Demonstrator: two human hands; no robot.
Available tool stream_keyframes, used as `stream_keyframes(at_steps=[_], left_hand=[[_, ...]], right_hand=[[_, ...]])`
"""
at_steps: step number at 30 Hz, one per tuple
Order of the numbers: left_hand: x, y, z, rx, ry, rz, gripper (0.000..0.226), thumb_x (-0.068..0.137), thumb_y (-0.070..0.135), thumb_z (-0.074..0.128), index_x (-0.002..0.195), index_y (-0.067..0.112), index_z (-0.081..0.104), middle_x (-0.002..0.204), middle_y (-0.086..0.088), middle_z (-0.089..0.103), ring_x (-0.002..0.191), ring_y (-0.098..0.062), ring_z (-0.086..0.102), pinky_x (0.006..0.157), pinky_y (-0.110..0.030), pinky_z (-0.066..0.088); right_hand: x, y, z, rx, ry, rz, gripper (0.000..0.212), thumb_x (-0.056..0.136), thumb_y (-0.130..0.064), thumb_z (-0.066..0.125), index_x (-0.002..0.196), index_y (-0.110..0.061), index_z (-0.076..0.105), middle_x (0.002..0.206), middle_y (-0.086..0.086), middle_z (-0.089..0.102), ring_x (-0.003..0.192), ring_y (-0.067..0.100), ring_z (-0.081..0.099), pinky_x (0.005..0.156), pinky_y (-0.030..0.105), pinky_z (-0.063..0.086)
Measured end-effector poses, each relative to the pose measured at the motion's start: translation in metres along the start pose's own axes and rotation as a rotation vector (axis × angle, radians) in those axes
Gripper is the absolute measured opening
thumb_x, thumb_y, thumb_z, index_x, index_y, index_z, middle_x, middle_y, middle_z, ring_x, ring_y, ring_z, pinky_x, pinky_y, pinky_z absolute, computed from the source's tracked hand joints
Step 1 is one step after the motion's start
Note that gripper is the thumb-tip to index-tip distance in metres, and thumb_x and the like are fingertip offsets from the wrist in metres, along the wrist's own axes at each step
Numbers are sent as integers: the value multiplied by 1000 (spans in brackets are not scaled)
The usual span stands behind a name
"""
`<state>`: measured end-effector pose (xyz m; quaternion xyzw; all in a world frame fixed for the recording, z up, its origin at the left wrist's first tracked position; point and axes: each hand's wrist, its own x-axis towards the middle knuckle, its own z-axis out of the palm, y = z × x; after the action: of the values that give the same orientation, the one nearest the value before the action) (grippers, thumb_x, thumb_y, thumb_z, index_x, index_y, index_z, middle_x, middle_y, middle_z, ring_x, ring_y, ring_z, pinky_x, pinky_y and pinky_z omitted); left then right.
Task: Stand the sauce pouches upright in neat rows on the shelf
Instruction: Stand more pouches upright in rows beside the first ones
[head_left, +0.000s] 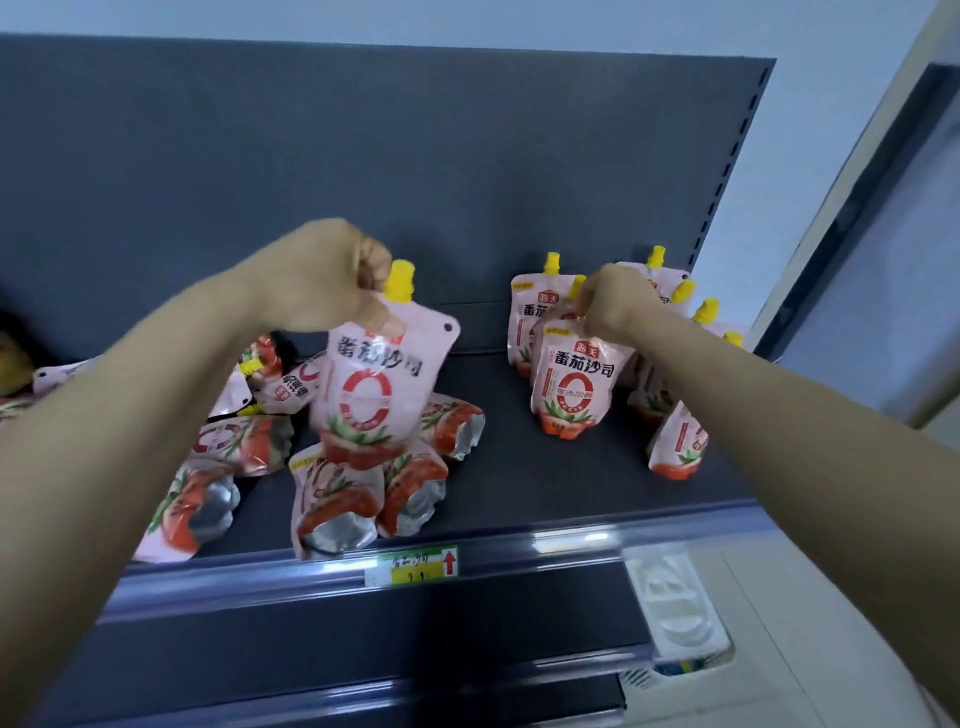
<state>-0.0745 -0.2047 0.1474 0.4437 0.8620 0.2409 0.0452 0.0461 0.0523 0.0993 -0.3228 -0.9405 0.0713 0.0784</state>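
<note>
Two hands show, the left hand (322, 280) and the right hand (615, 306), each with one pouch in its grip: the lifted pouch (371, 384) and the front pouch (574, 384). Six or seven upright pouches (543, 312) stand centre right (overlap blurs the count). At least eight fallen pouches (332, 499) lie lower left. There is one price tag (415, 566).

Head camera faces the shelf (511, 467) closely, seemingly tilted downward.

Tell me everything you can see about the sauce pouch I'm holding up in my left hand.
The held pouch is pale pink, glossy soft film, with a yellow cap on its spout, dark lettering, a red ring and tomatoes at the base. It hangs roughly upright over the heap of lying pouches, pinched at its top edge by the left hand.
</note>
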Motion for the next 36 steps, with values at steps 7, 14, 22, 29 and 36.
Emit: stream_keyframes(at_steps=[7, 14, 22, 29, 36], left_hand=[[32, 72, 84, -236, 51, 38, 29, 63, 17, 84, 57, 10, 57, 58, 0, 60, 56, -14, 54, 55, -22, 45], [53, 98, 165, -228, 50, 5, 37, 71, 14, 77, 49, 17, 47, 69, 1, 63, 84, -21, 63, 71, -30, 49], [56, 100, 157, -234, -56, 55, 15, 78, 15, 72, 79, 4, 62, 75, 14, 55, 84, -12, 54, 66, -21, 39], [25, 97, 108, 77, 117, 142, 50, 82, 29, 66, 127, 15, 48, 124, -6, 54, 113, -25, 52, 98, -40, 42], [-3, 94, 57, 427, 429, 218, 54, 84, 32, 63, 131, 14, 44, 128, -7, 50, 119, -29, 44, 109, -38, 18]], right_hand=[[-12, 17, -28, 40, 59, -48, 28, 84, 4, 51, 104, 3, 69, 110, 19, 69, 105, 34, 62, 88, 39, 55], [-32, 36, -45, 144, 143, -75, 30, 84, 2, 51, 102, -8, 73, 111, 12, 71, 107, 30, 62, 89, 31, 50], [-46, 36, -45, 102, 137, -143, 28, 87, -3, 49, 104, -8, 70, 109, 13, 71, 105, 30, 61, 87, 37, 53], [-55, 21, -50, -58, 132, -260, 31, 91, -19, 54, 121, -13, 58, 117, 13, 65, 107, 34, 59, 88, 42, 50], [-65, -17, -66, -156, 303, -446, 39, 91, -32, 55, 125, -12, 53, 125, 7, 59, 120, 30, 49, 94, 40, 39]])
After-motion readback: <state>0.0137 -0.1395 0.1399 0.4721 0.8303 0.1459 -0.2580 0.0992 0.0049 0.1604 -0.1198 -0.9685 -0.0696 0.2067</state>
